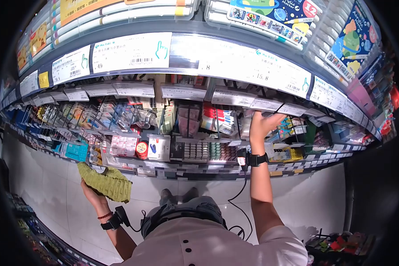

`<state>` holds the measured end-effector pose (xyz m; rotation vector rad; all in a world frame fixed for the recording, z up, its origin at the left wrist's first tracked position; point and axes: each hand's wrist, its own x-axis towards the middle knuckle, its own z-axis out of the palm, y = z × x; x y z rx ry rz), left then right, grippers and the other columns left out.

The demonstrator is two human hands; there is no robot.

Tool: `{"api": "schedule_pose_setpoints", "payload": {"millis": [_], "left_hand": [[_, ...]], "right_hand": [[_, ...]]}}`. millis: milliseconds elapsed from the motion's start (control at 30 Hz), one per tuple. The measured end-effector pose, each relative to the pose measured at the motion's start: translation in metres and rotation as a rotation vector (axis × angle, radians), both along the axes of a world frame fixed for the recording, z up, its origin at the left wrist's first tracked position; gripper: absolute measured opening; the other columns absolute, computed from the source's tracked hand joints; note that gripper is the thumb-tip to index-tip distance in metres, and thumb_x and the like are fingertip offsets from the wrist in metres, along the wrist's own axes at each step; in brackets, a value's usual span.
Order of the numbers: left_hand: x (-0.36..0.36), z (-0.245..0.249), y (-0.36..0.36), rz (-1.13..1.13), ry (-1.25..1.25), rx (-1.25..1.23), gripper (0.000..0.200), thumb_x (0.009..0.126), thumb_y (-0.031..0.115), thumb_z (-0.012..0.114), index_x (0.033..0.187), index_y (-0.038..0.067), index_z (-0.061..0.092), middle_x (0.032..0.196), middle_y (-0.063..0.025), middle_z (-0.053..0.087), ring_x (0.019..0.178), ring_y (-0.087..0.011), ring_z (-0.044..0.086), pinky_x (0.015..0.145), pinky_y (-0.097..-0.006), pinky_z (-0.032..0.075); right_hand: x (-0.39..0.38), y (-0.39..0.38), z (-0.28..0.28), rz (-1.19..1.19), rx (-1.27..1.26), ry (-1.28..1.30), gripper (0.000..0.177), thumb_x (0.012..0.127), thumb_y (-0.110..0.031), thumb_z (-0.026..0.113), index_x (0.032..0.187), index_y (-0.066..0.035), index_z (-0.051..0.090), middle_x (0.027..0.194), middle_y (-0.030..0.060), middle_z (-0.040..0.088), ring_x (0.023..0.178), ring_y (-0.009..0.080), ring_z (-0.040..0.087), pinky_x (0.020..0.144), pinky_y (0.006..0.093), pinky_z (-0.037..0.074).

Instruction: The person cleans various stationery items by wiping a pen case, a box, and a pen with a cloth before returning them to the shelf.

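My left hand (92, 195) is closed on a crumpled, ribbed olive-green cloth (106, 181), held low at the left in front of the lower shelf. The cloth covers most of the fingers. My right hand (262, 126) reaches up to the shelf just under the upper price-tag rail, with its fingers apart. Beside it hang small packets (292, 126) in yellow and blue, and a row of small price tags (266, 104) sits right above its fingertips. Some fingertips are partly hidden at the tags, and nothing shows in this hand.
Above runs a curved shelf edge with large price labels (131, 53) and marker sets (270, 22). Lower trays hold pink boxes (123, 145), a red round tin (142, 150) and several small goods. A black cable (239, 195) hangs from my right wrist strap. Tiled floor (306, 195) lies below.
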<state>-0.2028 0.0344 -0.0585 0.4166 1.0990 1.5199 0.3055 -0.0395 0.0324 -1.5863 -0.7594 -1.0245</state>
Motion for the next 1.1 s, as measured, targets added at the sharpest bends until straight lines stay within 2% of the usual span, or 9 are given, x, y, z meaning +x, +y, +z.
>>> {"api": "schedule_pose_setpoints", "payload": {"millis": [100,200,300,400,433,467,633,733,1100], "left_hand": [[0.0,-0.001,0.0,0.02,-0.038,-0.001,0.044,0.09,0.035,0.035,0.119,0.003,0.044,0.118,-0.0081,0.05,0.106,-0.0222,0.049,0.09,-0.0346,0.038],[0.001,-0.002,0.0,0.043,-0.069,0.004,0.045,0.09,0.035,0.034,0.121,0.003,0.043,0.121,-0.0084,0.048,0.109,-0.0228,0.048,0.091,-0.0353,0.038],[0.004,-0.002,0.001,0.025,-0.086,-0.014,0.045,0.091,0.035,0.032,0.122,0.004,0.042,0.121,-0.0083,0.048,0.109,-0.023,0.047,0.091,-0.0359,0.038],[0.009,0.003,0.001,0.025,-0.071,-0.041,0.045,0.091,0.035,0.031,0.122,0.004,0.042,0.12,-0.0082,0.048,0.109,-0.0228,0.047,0.091,-0.0359,0.038],[0.012,0.006,0.0,0.03,-0.064,-0.044,0.045,0.091,0.035,0.031,0.122,0.004,0.042,0.12,-0.0081,0.048,0.109,-0.0228,0.047,0.091,-0.0359,0.038],[0.014,0.008,0.0,0.036,-0.059,-0.046,0.045,0.091,0.035,0.031,0.122,0.004,0.042,0.12,-0.0081,0.048,0.109,-0.0228,0.047,0.091,-0.0359,0.038],[0.007,0.002,-0.003,0.029,-0.072,-0.022,0.043,0.09,0.035,0.034,0.119,0.004,0.044,0.119,-0.0078,0.049,0.107,-0.0228,0.048,0.09,-0.0358,0.038],[0.004,0.003,-0.008,0.032,-0.069,-0.02,0.043,0.09,0.034,0.034,0.119,0.004,0.044,0.118,-0.0077,0.05,0.107,-0.0226,0.048,0.09,-0.0357,0.038],[-0.012,0.004,-0.021,0.088,-0.062,-0.033,0.041,0.09,0.034,0.034,0.115,0.004,0.047,0.113,-0.0074,0.053,0.103,-0.0225,0.05,0.088,-0.0356,0.039]], "right_hand": [[0.018,0.002,-0.007,0.197,-0.304,0.039,0.034,0.07,-0.009,0.059,0.099,0.007,0.051,0.095,0.0239,0.052,0.088,0.0409,0.047,0.082,0.0433,0.036],[0.014,0.002,-0.004,0.276,-0.191,0.145,0.026,0.071,-0.01,0.059,0.092,0.005,0.056,0.085,0.023,0.057,0.08,0.0421,0.051,0.075,0.0436,0.039],[-0.003,0.004,-0.011,0.179,-0.156,0.148,0.026,0.07,-0.01,0.058,0.093,0.005,0.056,0.087,0.0229,0.057,0.082,0.0419,0.052,0.075,0.0433,0.04],[-0.015,0.027,-0.008,0.324,-0.208,0.047,0.019,0.072,-0.01,0.058,0.084,0.005,0.056,0.079,0.0207,0.059,0.076,0.0407,0.054,0.069,0.0422,0.042],[-0.016,0.032,-0.008,0.354,-0.339,0.008,0.018,0.072,-0.009,0.056,0.084,0.004,0.056,0.081,0.0212,0.059,0.078,0.0404,0.054,0.071,0.0421,0.042],[-0.022,0.039,-0.008,0.476,-0.288,0.166,0.018,0.071,-0.009,0.056,0.084,0.003,0.057,0.082,0.0207,0.059,0.078,0.0397,0.054,0.072,0.0428,0.042],[0.025,0.086,-0.071,0.185,-0.586,-0.073,0.027,0.077,-0.024,0.051,0.092,-0.004,0.062,0.092,0.0159,0.061,0.088,0.0343,0.055,0.081,0.0429,0.041],[0.041,0.102,-0.073,0.064,-0.901,0.06,0.03,0.078,-0.027,0.05,0.094,-0.005,0.062,0.096,0.0147,0.06,0.089,0.0329,0.056,0.08,0.0419,0.042],[0.05,0.115,-0.083,-0.121,-0.82,-0.117,0.029,0.077,-0.027,0.054,0.092,-0.003,0.062,0.094,0.0137,0.062,0.087,0.0316,0.057,0.078,0.0394,0.043]]}}
